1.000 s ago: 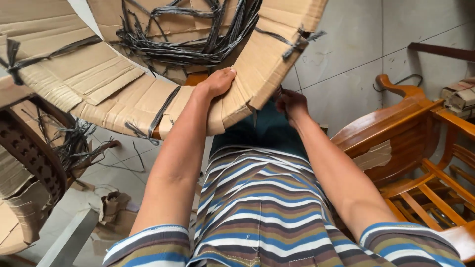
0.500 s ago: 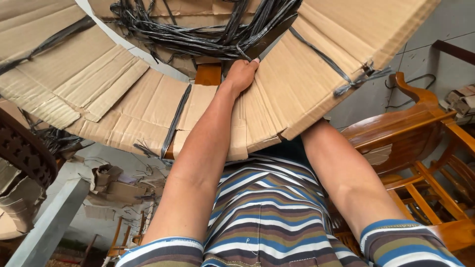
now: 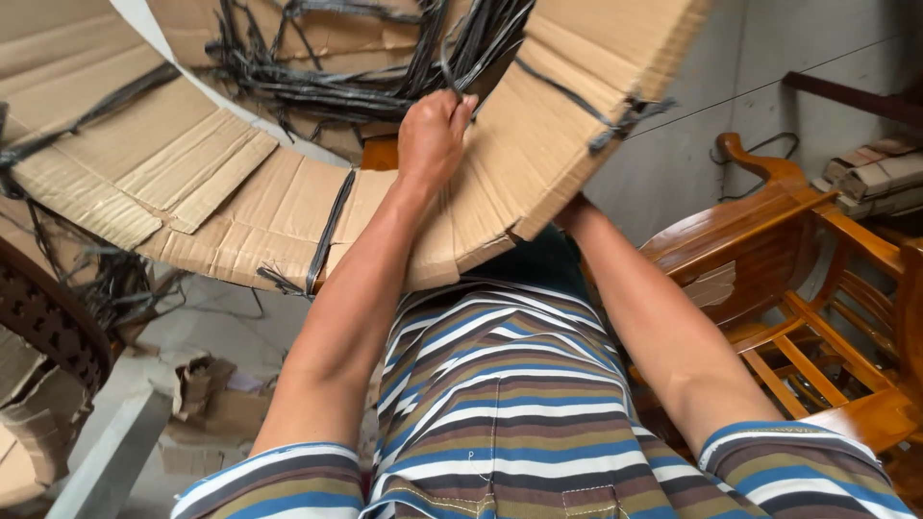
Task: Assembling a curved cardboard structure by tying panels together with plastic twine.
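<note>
The left hand (image 3: pixel 433 139) is gripping black straps (image 3: pixel 365 82) at the cardboard ring (image 3: pixel 240 207)'s inner edge; the right hand is hiding beneath, grip unclear.

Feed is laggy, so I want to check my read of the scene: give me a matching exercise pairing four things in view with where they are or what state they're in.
Things:
1. left hand
2. right hand
3. wooden chair
4. black straps

States:
A. hidden behind the cardboard
B. standing at the right, untouched
C. bunched in the ring's opening
D. fist closed at the inner edge of the cardboard wrapping

Pairs: 1-D, 2-A, 3-B, 4-C
</note>
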